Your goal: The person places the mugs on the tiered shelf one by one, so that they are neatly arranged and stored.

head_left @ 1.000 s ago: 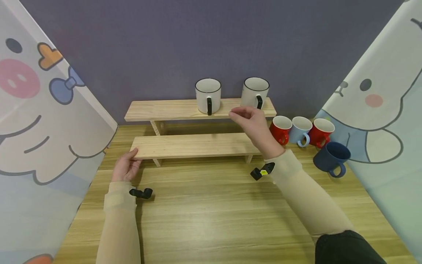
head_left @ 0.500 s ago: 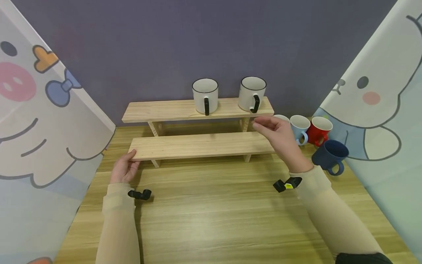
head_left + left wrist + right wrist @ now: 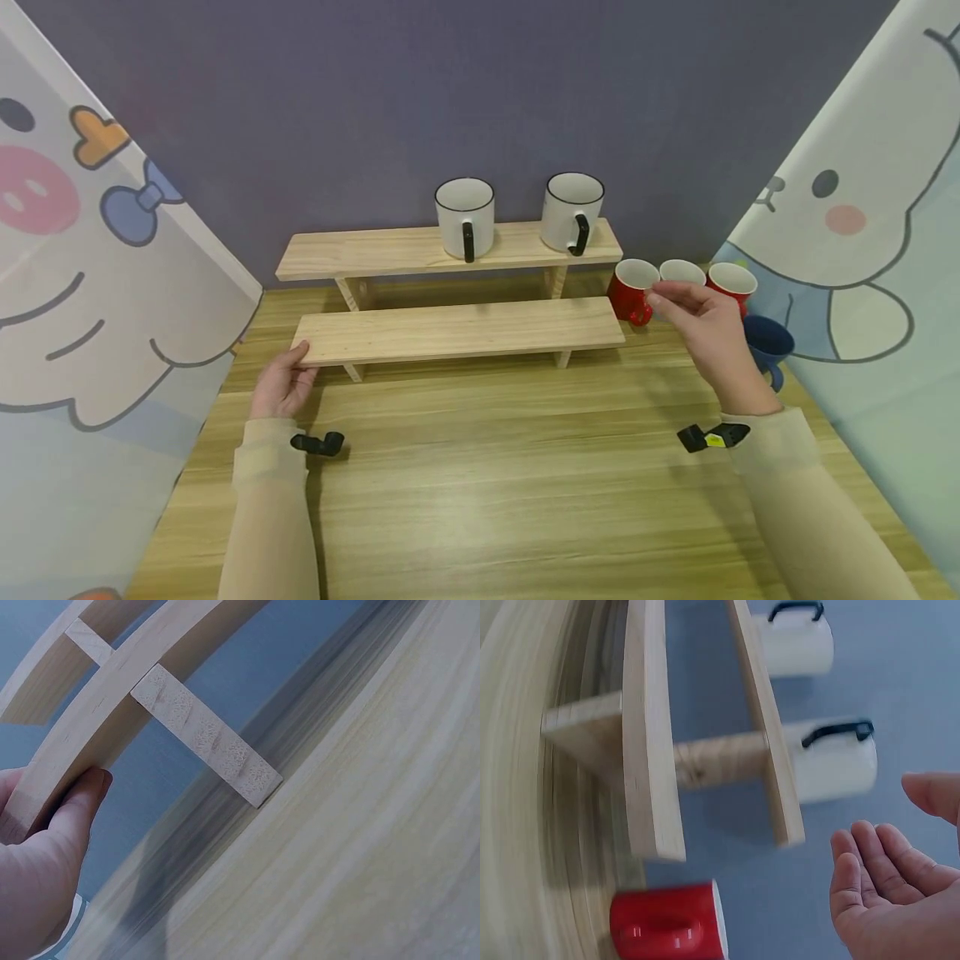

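My left hand [image 3: 281, 383] grips the front left corner of a two-tier wooden shelf [image 3: 450, 332]; in the left wrist view the thumb [image 3: 82, 802] lies along the lower board. On the upper tier stand two white mugs with black rims and handles, one near the middle [image 3: 452, 227] and one near the right end [image 3: 558, 223]. Right of the shelf, my right hand [image 3: 708, 337] is in the air with fingers loosely bent and nothing in them. It overlaps a light blue mug [image 3: 681, 271] and lies close to a red mug [image 3: 622, 302] in the head view.
Another red mug [image 3: 731, 279] stands at the right end of the row. A dark blue mug [image 3: 771, 337] is nearer me, partly behind my right wrist. Cartoon-printed panels [image 3: 855, 217] flank the wooden table [image 3: 465, 483], and a grey-blue wall [image 3: 360, 117] closes the back.
My right hand has moved from beside the right white mug, right and toward me, over to the row of mugs. The left hand keeps its grip on the shelf.
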The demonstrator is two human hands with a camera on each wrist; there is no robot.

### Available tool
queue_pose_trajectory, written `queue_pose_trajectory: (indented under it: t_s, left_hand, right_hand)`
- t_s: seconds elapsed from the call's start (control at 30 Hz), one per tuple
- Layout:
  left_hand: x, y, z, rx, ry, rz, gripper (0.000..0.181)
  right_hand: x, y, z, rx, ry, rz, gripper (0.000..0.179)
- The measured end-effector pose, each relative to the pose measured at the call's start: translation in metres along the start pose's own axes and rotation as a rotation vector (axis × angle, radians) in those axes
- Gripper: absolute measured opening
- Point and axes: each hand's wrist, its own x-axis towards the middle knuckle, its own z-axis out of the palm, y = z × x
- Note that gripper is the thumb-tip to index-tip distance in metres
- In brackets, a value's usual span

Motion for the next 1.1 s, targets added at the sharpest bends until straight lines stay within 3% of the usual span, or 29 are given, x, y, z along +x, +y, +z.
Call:
queue_pose_trajectory:
  t_s: [0.33, 0.53, 0.77, 1.0, 1.1]
  left_hand:
    - [-0.001, 0.0, -0.001, -0.026, -0.006, -0.006, 0.056]
    - [0.0, 0.0, -0.001, -0.015, -0.01, 0.003, 0.053]
    - [-0.002, 0.0, -0.001, -0.014, -0.02, -0.018, 0.074]
    - [-0.002, -0.001, -0.001, -0.035, -0.023, -0.011, 0.06]
    - [-0.002, -0.001, -0.001, -0.035, -0.028, -0.006, 0.063]
  right_hand:
    - [-0.011, 0.029, -0.045, -0.001, 0.154, 0.003, 0.041]
    - [-0.021, 0.041, -0.076, -0.069, 0.197, 0.087, 0.043]
    - [-0.031, 0.058, -0.112, -0.128, 0.23, 0.189, 0.044]
    - [-0.039, 0.077, -0.127, -0.115, 0.254, 0.316, 0.047]
    - [-0.043, 0.086, -0.131, -0.127, 0.277, 0.362, 0.05]
